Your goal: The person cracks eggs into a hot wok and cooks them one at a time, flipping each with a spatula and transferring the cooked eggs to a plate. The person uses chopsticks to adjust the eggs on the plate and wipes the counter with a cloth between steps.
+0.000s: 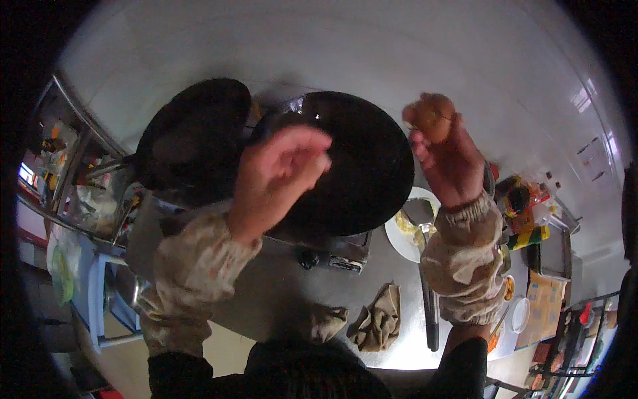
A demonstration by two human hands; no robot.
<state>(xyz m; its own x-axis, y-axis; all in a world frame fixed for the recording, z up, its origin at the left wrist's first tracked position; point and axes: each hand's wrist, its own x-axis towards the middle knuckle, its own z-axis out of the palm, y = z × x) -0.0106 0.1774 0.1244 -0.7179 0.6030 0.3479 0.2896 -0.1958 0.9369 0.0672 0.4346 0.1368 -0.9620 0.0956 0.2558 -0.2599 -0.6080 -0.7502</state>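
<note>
My left hand (284, 174) is raised above the left side of a large black wok (359, 169), its fingers curled, blurred, with nothing plainly visible in them. Right of the wok, my right hand (441, 134) holds up a brown, rounded thing (434, 117), too blurred to name. Both forearms wear patterned oversleeves. A long-handled spatula (429, 299) rests with its head on a white plate (394, 234) that holds yellowish food. A second dark pan (194, 134) stands to the left.
Crumpled brown cloths (381, 319) lie near the front edge of the metal counter (304, 289). Bottles (523, 199) and a metal tray (556, 252) stand at the right. A blue stool-like frame (99, 294) is at the lower left.
</note>
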